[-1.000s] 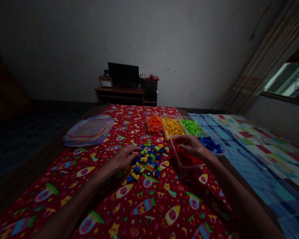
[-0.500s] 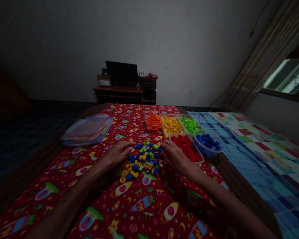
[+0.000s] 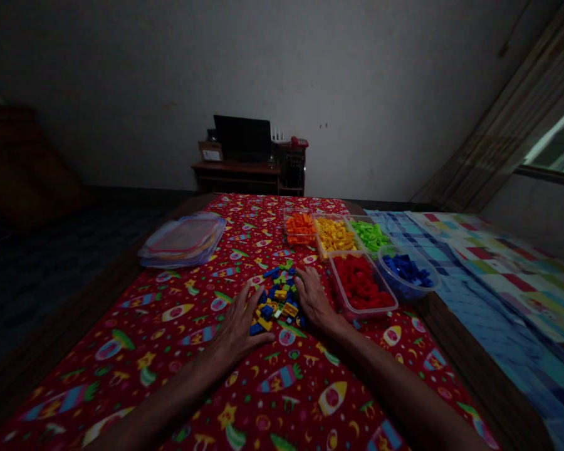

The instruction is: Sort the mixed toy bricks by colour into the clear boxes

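Note:
A loose pile of blue, yellow and green toy bricks (image 3: 278, 294) lies on the red patterned tablecloth (image 3: 282, 379). My left hand (image 3: 239, 322) rests along the pile's left edge, fingers stretched forward and the thumb apart, covering some bricks. On the other side, my right hand (image 3: 314, 297) lies against the pile's right edge with its fingers extended. Neither hand grips a brick that I can see. Close to my right hand stands a clear tub of red bricks (image 3: 360, 282).
Behind the red tub are tubs of orange bricks (image 3: 301, 227), yellow bricks (image 3: 334, 235) and green bricks (image 3: 369, 235). A round tub of blue bricks (image 3: 408, 270) stands at the right edge. Stacked lids (image 3: 183, 241) lie at the left. A monitor (image 3: 243, 139) is by the wall.
Both hands have closed in on the pile from its sides, and the pile looks narrower. My left hand now covers its lower left part. The view has turned slightly left.

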A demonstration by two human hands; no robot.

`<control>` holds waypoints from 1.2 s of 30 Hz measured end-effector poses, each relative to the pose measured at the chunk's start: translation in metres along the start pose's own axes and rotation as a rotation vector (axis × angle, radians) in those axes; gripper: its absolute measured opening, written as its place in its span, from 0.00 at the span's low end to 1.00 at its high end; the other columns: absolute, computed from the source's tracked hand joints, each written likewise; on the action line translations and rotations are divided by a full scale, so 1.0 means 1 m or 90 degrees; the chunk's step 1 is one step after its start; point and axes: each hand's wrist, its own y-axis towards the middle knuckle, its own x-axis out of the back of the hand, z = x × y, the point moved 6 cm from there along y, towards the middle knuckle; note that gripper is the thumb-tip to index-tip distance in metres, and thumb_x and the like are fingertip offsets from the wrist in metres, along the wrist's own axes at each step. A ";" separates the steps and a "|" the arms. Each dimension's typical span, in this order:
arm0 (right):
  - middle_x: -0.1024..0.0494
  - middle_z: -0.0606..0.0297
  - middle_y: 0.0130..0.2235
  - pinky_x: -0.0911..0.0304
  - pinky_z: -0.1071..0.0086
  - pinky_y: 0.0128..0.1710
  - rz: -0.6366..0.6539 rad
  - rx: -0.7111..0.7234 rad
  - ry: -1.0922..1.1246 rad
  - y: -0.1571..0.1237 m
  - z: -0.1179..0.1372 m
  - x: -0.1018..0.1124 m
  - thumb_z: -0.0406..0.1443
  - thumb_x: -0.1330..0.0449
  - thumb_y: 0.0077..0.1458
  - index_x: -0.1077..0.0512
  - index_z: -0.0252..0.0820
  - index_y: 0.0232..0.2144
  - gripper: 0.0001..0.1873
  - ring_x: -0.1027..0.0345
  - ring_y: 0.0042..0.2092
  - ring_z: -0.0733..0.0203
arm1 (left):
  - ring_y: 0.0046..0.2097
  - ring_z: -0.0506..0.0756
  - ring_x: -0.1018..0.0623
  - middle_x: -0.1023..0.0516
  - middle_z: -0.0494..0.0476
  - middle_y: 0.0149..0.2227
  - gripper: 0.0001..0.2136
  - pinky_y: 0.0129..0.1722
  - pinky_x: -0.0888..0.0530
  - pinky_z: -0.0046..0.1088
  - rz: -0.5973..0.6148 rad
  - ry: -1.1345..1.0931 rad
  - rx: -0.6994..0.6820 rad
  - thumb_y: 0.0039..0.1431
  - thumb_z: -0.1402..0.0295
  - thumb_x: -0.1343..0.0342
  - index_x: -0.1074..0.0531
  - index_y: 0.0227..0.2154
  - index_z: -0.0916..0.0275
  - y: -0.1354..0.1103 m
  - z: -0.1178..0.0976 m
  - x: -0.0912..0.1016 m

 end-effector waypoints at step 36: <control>0.26 0.58 0.33 0.46 0.70 0.34 0.131 0.062 -0.329 0.034 0.020 0.027 0.32 0.50 0.59 0.31 0.35 0.37 0.09 0.35 0.34 0.60 | 0.40 0.57 0.21 0.19 0.59 0.38 0.15 0.42 0.26 0.32 0.059 -0.292 0.104 0.47 0.65 0.45 0.24 0.37 0.65 0.147 0.048 -0.013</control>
